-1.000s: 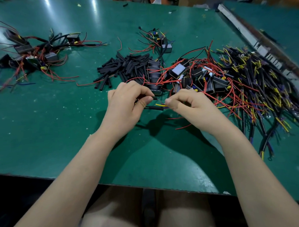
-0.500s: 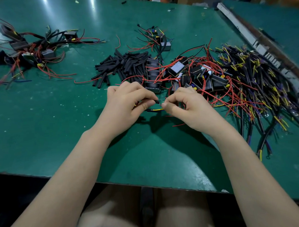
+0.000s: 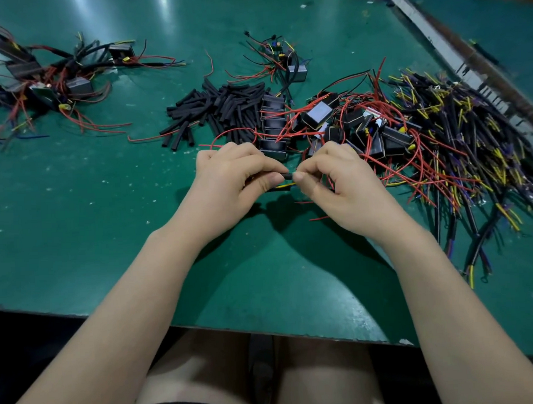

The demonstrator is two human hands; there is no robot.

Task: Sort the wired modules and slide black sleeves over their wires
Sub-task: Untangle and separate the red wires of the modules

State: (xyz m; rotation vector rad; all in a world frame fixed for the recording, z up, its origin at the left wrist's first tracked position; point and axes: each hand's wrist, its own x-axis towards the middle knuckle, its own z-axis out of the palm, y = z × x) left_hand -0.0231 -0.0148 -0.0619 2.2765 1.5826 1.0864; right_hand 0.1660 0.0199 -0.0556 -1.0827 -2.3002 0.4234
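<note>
Your green table (image 3: 77, 240) has a wide bare stretch on your left and in front of you, right down to the near edge above your knees. On your right it is crowded: the long bundle of black, yellow and red wires (image 3: 458, 150) fans out almost to the near edge, and a metal rail (image 3: 454, 62) runs along the far right side.

Both hands meet at the centre, just this side of the stock. Your left hand (image 3: 234, 182) is curled, thumb and forefinger pinched on a short black sleeve (image 3: 284, 177). Your right hand (image 3: 341, 186) is curled too, thumb and forefinger pinched right at the sleeve's end; what is between those tips is too small to make out. A yellow wire (image 3: 284, 186) shows just under the sleeve, between your hands.

Beyond your knuckles, the pile of loose black sleeves (image 3: 221, 109) lies touching a row of black modules (image 3: 272, 125), and the heap of red-wired modules (image 3: 353, 124) sits to its right. A separate cluster of wired modules (image 3: 49, 80) lies far left, well apart, and a small one (image 3: 283, 57) at the far centre.
</note>
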